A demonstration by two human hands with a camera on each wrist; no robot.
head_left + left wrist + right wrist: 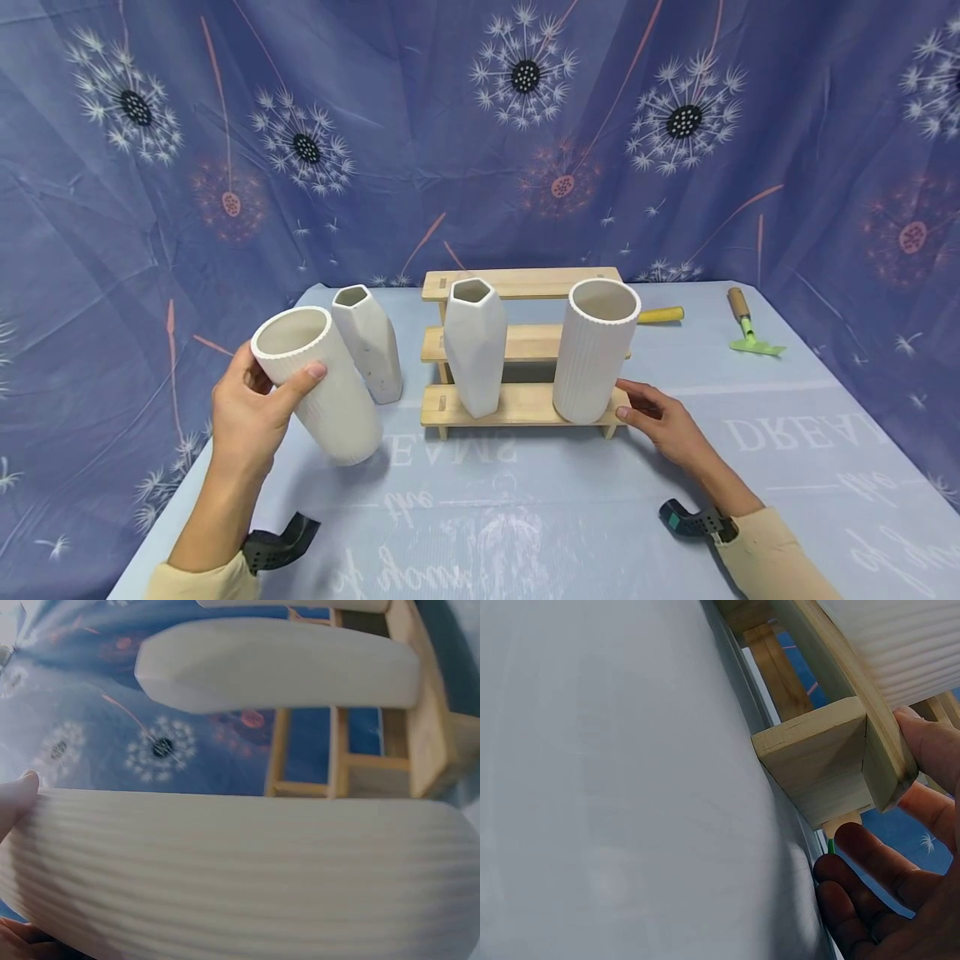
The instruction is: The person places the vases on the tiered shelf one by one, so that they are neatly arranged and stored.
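My left hand [251, 408] grips a white ribbed cylindrical vase [337, 408] by its upper part, thumb on the near side. The vase is tilted, its mouth toward the upper left; in the left wrist view its ribbed wall [247, 870] fills the lower half. My right hand [667, 425] holds the right end of a three-tier wooden rack [525, 407] at its lowest shelf. In the right wrist view the thumb [930, 742] lies against the shelf end, the other fingers curled below. On that shelf stand a faceted white vase [476, 350] and another ribbed vase [596, 358].
A second faceted vase [371, 346] stands on the table left of the rack, just behind the held vase. Behind the rack's right side a yellow handle [662, 315] pokes out. Farther right lies a small green hand tool [746, 325] with a wooden handle. Blue patterned cloth hangs behind.
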